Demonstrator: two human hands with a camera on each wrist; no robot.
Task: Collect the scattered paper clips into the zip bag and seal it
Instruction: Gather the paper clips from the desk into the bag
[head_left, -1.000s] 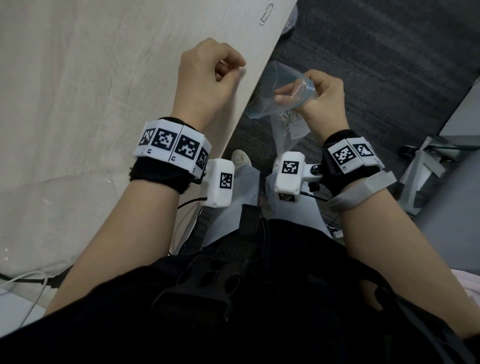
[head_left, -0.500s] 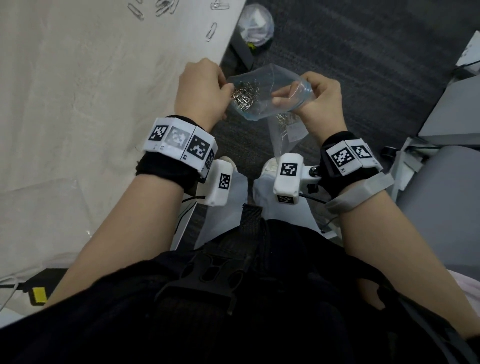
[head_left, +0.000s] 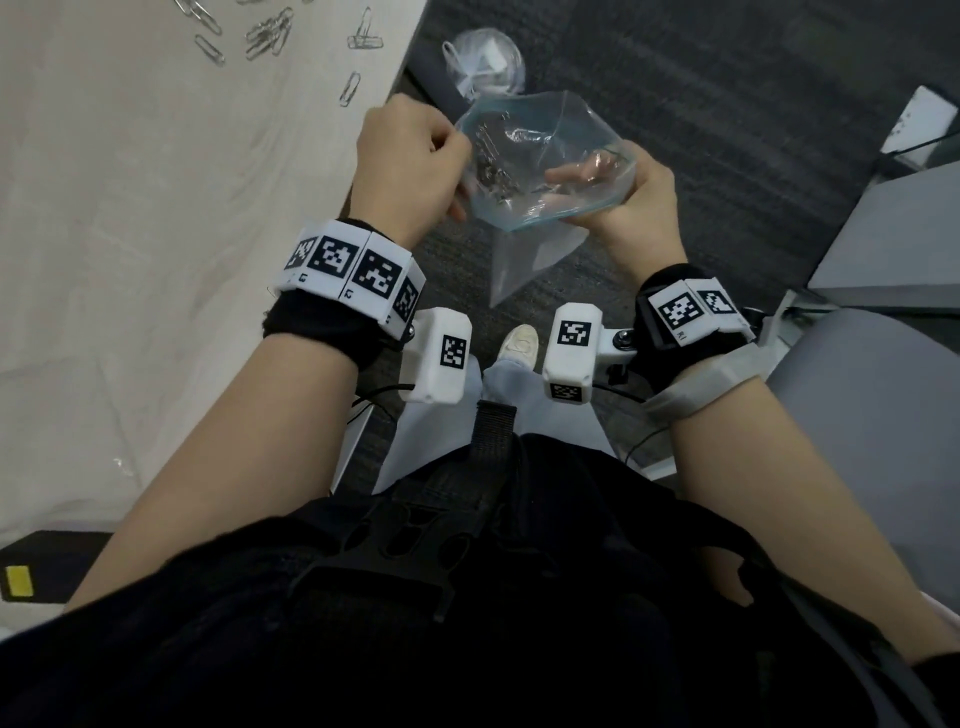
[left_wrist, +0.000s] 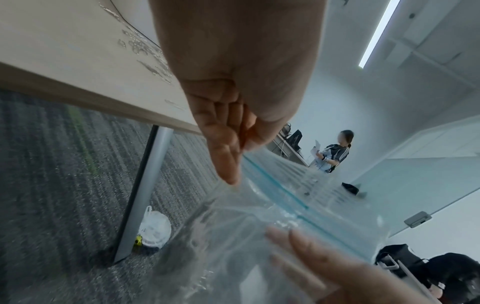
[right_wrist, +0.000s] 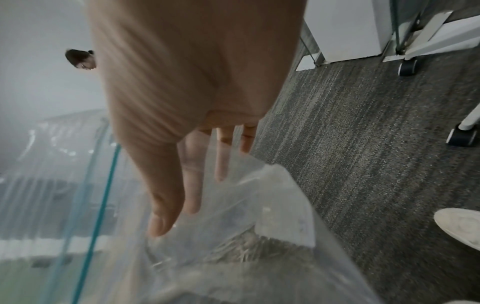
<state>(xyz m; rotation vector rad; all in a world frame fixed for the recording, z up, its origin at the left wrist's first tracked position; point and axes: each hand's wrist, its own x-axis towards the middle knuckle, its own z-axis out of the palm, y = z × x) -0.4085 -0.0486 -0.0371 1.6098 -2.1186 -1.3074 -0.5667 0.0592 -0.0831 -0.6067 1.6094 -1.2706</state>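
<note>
A clear zip bag (head_left: 540, 171) with a teal zip line hangs open over the floor, just off the table's edge. My left hand (head_left: 410, 161) pinches the bag's left rim between thumb and fingers (left_wrist: 226, 162). My right hand (head_left: 628, 202) holds the right rim, fingers inside the plastic and thumb (right_wrist: 161, 205) outside. A cluster of paper clips (head_left: 491, 174) shows through the bag wall, and more lie at the bag's bottom (right_wrist: 246, 246). Several loose paper clips (head_left: 270, 31) stay scattered on the table's far end, one (head_left: 350, 88) near the edge.
The pale table (head_left: 156, 234) fills the left, its edge running beside my left hand. A white plastic bag (head_left: 483, 62) sits on the grey carpet by the table leg (left_wrist: 145, 195). A grey chair (head_left: 883, 415) stands at the right. Another person (left_wrist: 332, 152) stands far off.
My left hand went from a fist over the table edge to the bag's mouth, then took hold of the left rim. The mouth is now pulled wider.
</note>
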